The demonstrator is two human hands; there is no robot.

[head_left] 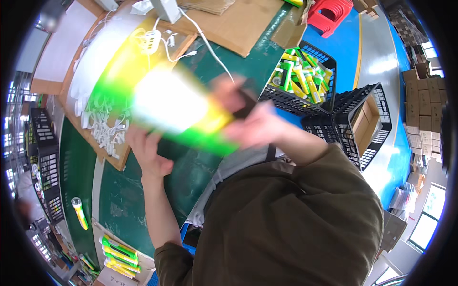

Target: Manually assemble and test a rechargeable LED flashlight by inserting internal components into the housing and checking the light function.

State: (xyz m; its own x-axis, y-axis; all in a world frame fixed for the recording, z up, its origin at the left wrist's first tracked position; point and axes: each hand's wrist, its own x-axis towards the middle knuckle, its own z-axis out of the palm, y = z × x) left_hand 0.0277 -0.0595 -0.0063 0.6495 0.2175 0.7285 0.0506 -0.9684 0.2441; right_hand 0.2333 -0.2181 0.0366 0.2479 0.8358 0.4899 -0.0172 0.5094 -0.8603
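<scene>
Green-and-yellow flat package (176,107), smeared by motion blur, is held above the dark green bench (119,190) between both hands. At the bench's left edge lies a lone green-and-yellow flashlight (79,213). The left hand (148,150), forearm rising from below, cups the package's lower edge from underneath, fingers curled. The right hand (253,119), arm bent across the chest in a brown sleeve, pinches its right end, blurred. Beyond it, a black wire basket (300,76) holds more flashlights.
</scene>
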